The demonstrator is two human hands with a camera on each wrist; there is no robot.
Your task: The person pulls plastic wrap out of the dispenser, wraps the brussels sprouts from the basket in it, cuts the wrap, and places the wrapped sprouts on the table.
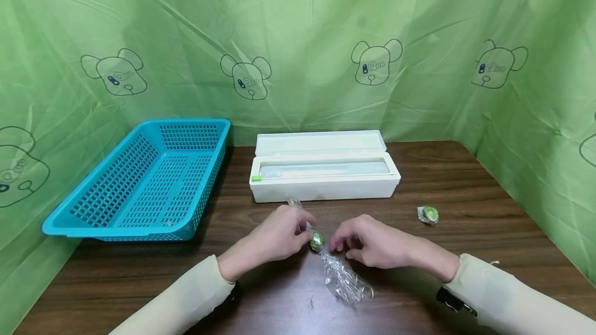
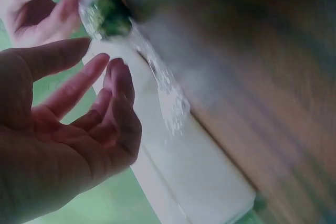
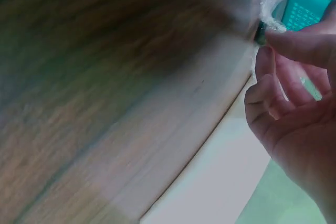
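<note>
A small round green item (image 1: 317, 242) lies on the table, wrapped in clear cling film (image 1: 346, 280). The film is twisted on both sides of it, with a crumpled tail toward the front right and a shorter end toward the back left. Beside it on the left is my left hand (image 1: 285, 229), fingers loosely bent, a gap between thumb and forefinger in the left wrist view. My right hand (image 1: 374, 242) hovers close by on the other side, its fingers loosely curled near the film; nothing shows between them. Whether either hand touches the film is hard to tell.
Behind the hands stands a white cling film dispenser (image 1: 326, 190) with its lid raised. A blue plastic basket (image 1: 209, 185) sits at the left. Another film-wrapped green item (image 1: 430, 214) rests to the right. Green cloth (image 1: 307, 25) surrounds the wooden table (image 1: 465, 185).
</note>
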